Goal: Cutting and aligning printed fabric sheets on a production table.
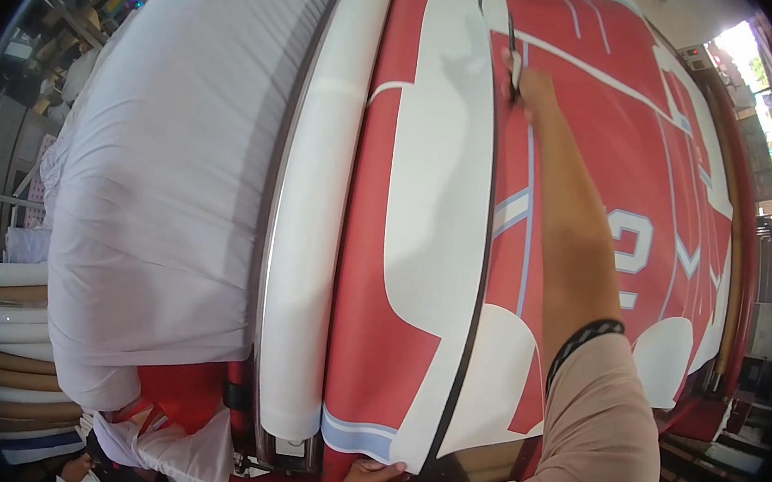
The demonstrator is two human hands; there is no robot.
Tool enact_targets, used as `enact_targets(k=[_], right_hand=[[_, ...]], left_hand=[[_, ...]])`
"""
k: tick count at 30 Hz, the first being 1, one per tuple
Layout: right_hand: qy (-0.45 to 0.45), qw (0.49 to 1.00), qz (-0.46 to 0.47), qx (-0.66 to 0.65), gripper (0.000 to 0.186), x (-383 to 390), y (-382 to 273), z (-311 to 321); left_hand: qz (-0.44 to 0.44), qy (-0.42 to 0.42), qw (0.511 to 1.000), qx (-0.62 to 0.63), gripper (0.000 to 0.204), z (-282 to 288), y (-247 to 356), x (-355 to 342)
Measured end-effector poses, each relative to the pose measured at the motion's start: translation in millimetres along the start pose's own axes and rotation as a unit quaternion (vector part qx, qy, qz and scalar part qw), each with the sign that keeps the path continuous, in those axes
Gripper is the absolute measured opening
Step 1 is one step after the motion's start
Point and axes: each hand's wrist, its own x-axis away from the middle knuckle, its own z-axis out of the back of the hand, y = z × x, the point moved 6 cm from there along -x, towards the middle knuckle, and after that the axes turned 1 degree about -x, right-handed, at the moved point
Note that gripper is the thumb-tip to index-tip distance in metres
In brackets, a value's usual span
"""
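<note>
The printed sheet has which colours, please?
The printed sheet is red, white and light blue, best in the head view.

To the right of the long white roll (310,234), our surface (493,460) carries red-and-white printed sheeting (588,168). Across it we see a narrow dark band (492,205) running roughly along the roll's length; the sheeting's left side lies just beside the roll.

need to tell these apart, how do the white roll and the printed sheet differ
The roll is plain white; the sheet is red with white and blue shapes. The roll is wound into a narrow cylinder; the sheet is spread out wide. Both lie lengthwise, side by side.
</note>
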Motion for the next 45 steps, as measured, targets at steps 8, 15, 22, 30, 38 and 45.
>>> enact_targets(k=[8,15,22,30,38,45], right_hand=[[0.074,0.982,0.041,0.168,0.03,361.8,67.6,140.6],[-0.022,0.934,0.006,0.356,0.029,698.2,135.1,178.4],[-0.046,0.899,-0.013,0.435,0.045,811.3,200.2,203.5],[0.055,0.934,0.191,0.298,0.031,803.5,242.5,238.3],[0.545,0.825,-0.144,-0.05,0.017,949.2,410.6,322.3],[0.244,0.943,-0.196,0.115,0.038,855.5,516.4,222.1]], left_hand=[[-0.217,-0.336,0.86,0.316,0.034,36.5,73.9,67.6],[-0.398,-0.355,0.781,0.324,0.018,121.7,99.1,61.7],[-0.456,-0.058,0.773,0.437,0.037,124.0,96.3,32.7],[-0.529,0.208,0.822,-0.01,0.054,28.1,61.8,4.9],[-0.582,0.062,0.393,-0.709,0.05,-128.4,-108.7,-46.6],[-0.519,0.109,0.213,-0.82,0.053,-132.7,-135.3,-82.4]])
